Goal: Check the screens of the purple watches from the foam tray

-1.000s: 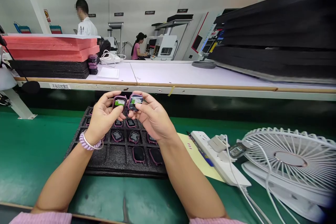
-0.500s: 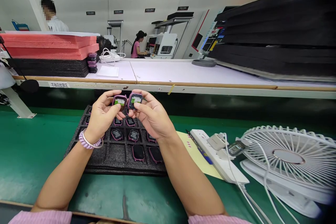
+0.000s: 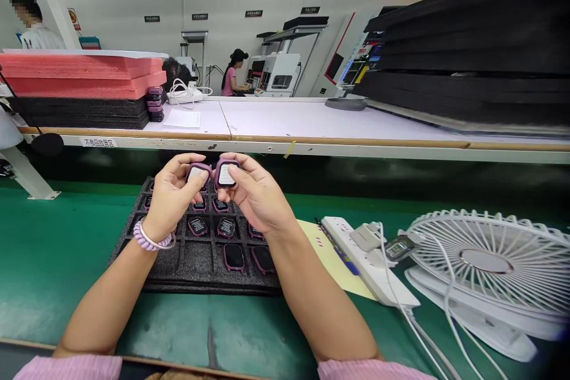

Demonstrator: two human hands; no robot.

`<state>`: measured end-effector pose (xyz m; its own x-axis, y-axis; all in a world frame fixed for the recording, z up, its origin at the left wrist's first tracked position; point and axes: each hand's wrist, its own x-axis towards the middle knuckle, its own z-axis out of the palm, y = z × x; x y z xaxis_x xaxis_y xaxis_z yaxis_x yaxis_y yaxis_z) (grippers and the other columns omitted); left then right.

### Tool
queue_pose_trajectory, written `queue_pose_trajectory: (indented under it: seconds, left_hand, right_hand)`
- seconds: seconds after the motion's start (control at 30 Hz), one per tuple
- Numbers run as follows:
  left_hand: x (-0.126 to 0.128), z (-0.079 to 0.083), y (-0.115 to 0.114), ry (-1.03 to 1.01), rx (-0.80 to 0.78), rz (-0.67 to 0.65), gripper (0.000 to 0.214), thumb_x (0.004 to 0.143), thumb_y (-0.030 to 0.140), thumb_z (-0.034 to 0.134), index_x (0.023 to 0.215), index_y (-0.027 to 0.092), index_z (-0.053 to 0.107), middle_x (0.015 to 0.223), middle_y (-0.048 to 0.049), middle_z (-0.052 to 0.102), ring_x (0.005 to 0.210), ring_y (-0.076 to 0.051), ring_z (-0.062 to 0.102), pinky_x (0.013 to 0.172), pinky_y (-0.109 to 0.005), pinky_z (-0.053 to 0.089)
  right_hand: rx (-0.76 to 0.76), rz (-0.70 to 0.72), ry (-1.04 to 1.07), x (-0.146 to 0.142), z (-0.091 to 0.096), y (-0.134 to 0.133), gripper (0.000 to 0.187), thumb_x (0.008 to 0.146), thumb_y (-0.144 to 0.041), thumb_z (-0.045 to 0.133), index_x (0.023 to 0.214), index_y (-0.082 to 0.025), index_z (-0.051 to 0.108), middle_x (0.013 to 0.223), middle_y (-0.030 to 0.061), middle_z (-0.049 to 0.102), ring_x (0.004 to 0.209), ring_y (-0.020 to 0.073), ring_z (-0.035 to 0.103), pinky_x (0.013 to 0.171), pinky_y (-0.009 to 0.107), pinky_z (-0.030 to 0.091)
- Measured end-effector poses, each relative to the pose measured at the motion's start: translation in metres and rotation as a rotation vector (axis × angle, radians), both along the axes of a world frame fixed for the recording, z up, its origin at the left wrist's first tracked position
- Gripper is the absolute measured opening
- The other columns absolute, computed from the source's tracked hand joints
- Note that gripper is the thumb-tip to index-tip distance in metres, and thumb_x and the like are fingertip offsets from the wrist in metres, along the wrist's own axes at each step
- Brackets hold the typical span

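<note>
My left hand (image 3: 178,193) is closed round a purple-framed smartwatch (image 3: 198,173), its thumb over the lit white screen. Beside it, my right hand (image 3: 256,193) grips a second purple smartwatch (image 3: 227,174), also with a white screen and the thumb on the glass. Both watches are held up close together, above the far part of a black foam tray (image 3: 167,276). Several more purple smartwatches lie in the tray's compartments; some show text, while a nearer watch (image 3: 234,257) has a dark screen. My hands and forearms hide parts of the tray.
Right of the tray lie a yellow sheet (image 3: 329,267), pens, a white power strip (image 3: 369,264) with cables, and a white fan (image 3: 490,267). A shelf (image 3: 285,122) runs behind, bearing red foam (image 3: 84,74) and black foam stacks (image 3: 467,53). Two people are in the background.
Both held watch screens have gone from dark with a green band to mostly white. The hands stay nearly in place. A person at the back has moved left.
</note>
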<state>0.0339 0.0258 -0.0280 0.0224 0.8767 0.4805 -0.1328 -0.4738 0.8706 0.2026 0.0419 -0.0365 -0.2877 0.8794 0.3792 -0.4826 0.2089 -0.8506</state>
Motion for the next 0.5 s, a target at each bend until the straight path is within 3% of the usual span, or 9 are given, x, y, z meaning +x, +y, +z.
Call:
queue_pose_trajectory:
  seconds: [0.23, 0.5]
  left_hand:
    - [0.0008, 0.0008, 0.0005, 0.002, 0.003, -0.019, 0.045, 0.076, 0.024, 0.081, 0.117, 0.020, 0.062, 0.089, -0.0004, 0.067, 0.059, -0.008, 0.062, 0.052, -0.017, 0.053]
    - [0.0016, 0.0002, 0.0002, 0.018, -0.015, -0.020, 0.051, 0.073, 0.019, 0.078, 0.120, 0.021, 0.060, 0.099, -0.0024, 0.068, 0.062, -0.009, 0.065, 0.056, -0.019, 0.056]
  right_hand:
    - [0.032, -0.006, -0.014, 0.0011, 0.0008, -0.0028, 0.053, 0.075, -0.027, 0.090, 0.119, -0.025, 0.061, 0.092, -0.0016, 0.068, 0.068, 0.0138, 0.066, 0.062, 0.025, 0.056]
    - [0.045, -0.024, -0.041, 0.0017, 0.0025, -0.0033, 0.056, 0.072, -0.021, 0.085, 0.121, -0.026, 0.059, 0.097, -0.0015, 0.066, 0.071, 0.0145, 0.067, 0.064, 0.026, 0.058]
